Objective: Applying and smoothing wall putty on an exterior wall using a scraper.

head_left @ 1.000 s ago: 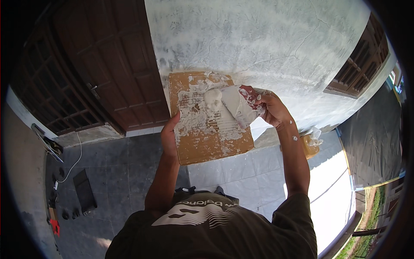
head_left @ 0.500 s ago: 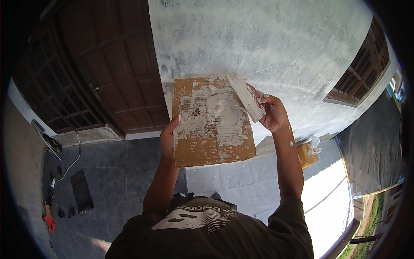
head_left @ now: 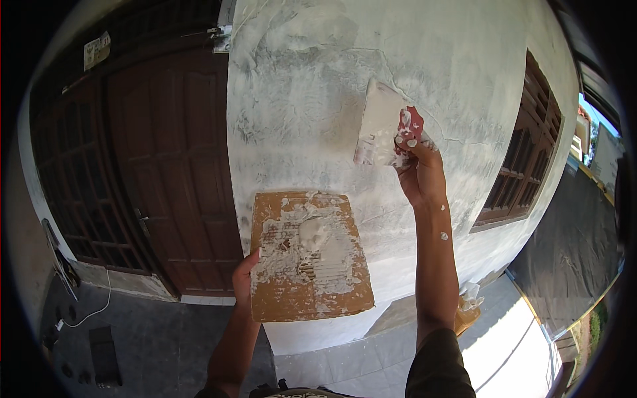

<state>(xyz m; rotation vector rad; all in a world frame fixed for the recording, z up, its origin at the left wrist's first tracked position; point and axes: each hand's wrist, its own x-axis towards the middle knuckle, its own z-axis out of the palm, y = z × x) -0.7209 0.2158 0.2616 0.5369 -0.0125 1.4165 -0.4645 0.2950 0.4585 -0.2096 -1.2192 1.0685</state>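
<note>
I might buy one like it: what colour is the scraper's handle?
The handle is red, spotted with white; the current head view shows it best.

Board [head_left: 279,308]: 6 o'clock from view centre; left hand [head_left: 245,278] at its 8-to-9 o'clock edge.
Putty [head_left: 312,235]: on the board.
Scraper [head_left: 378,126]: 1 to 2 o'clock, before the wall [head_left: 298,132]; right hand [head_left: 424,176] at its 4-to-5 o'clock side.
Door [head_left: 176,172]: 9 o'clock.
Window [head_left: 514,152]: in the wall, 2 to 3 o'clock.
Container [head_left: 466,320]: 4 o'clock.
Flat object [head_left: 105,356]: on floor [head_left: 152,338], 8 o'clock.
</note>
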